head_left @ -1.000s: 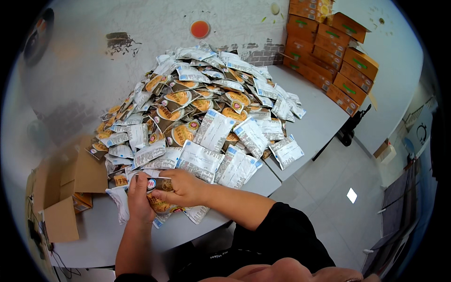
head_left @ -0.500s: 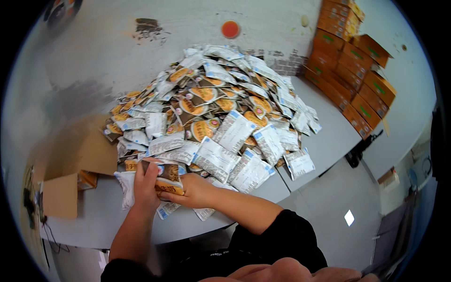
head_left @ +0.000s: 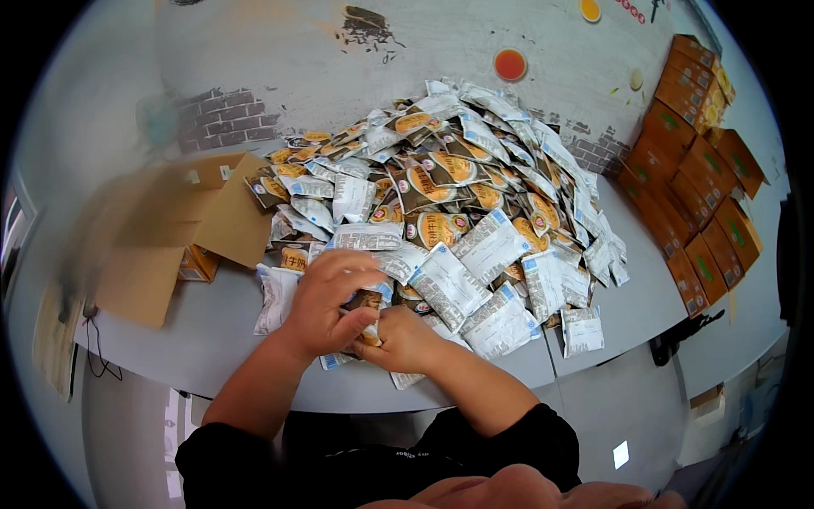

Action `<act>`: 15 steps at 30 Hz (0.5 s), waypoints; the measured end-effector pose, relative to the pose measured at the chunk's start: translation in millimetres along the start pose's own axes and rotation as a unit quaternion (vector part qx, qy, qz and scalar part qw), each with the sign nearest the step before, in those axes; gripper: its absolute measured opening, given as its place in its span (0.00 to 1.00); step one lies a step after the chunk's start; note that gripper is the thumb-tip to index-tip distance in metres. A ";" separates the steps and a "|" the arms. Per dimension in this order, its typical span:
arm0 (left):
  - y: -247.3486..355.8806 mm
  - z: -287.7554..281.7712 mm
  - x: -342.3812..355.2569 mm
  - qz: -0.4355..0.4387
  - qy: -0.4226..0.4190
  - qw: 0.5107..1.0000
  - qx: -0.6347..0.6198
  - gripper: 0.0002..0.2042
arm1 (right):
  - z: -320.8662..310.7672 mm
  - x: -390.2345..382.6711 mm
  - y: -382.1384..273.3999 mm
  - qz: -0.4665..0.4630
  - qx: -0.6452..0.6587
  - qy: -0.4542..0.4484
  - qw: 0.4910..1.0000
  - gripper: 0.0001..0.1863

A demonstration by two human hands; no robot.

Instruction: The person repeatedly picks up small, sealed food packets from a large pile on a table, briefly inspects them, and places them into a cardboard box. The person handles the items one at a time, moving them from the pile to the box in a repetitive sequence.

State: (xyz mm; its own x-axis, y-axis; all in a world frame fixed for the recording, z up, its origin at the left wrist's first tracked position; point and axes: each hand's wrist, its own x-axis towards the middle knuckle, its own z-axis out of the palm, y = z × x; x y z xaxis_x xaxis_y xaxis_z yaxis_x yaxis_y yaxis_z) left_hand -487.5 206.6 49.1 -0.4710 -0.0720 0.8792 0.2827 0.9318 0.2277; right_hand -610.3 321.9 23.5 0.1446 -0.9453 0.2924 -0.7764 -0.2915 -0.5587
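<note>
At the front of the heap, my right hand (head_left: 402,339) grips a snack pouch (head_left: 370,302) with a brown and orange printed face, held on edge. My left hand (head_left: 326,299) is beside it, its fingers stretched out and apart over the pouch's upper end. Its thumb lies across the pouch, and I cannot tell how firmly it touches. My fingers hide much of the pouch, so whether more than one is there does not show. Behind both hands rises a large heap of similar pouches (head_left: 437,229), some white back up, others printed side up.
An open cardboard box (head_left: 236,208) stands left of the heap, a small orange carton (head_left: 197,263) by its flap. Orange-brown cartons (head_left: 678,182) are stacked at the right. The grey table (head_left: 203,356) ends close in front of me; a cable (head_left: 100,356) hangs at its left.
The view has shifted, so the heap appears farther right. My left hand has loosened from the pouch, its fingers now spread. The pouch has turned from showing its printed face to standing on edge.
</note>
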 end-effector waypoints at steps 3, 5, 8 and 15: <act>-0.4 -6.6 -7.5 -0.130 -0.096 0.986 -0.030 0.17 | -4.4 0.4 2.2 0.003 -0.048 -0.054 0.997 0.27; -2.1 -6.4 -11.1 -0.216 -0.088 0.970 -0.072 0.19 | 1.9 -1.8 2.0 -0.004 -0.017 -0.051 0.999 0.28; -1.3 -6.7 -15.4 -0.382 -0.082 0.911 -0.130 0.21 | 1.9 -2.1 -2.0 -0.022 0.019 -0.053 0.998 0.29; -12.2 -9.1 -13.3 -0.519 -0.020 0.816 -0.255 0.22 | 7.2 -0.8 5.5 -0.045 0.044 -0.021 0.998 0.26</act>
State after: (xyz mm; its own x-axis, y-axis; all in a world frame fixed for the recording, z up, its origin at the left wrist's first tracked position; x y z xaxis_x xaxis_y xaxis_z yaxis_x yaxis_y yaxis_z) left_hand -477.0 192.9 38.5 -0.7019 -0.7066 0.0904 0.0211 0.1063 0.9941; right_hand -610.2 320.0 14.7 0.2384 -0.9192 0.3135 -0.7026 -0.3861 -0.5977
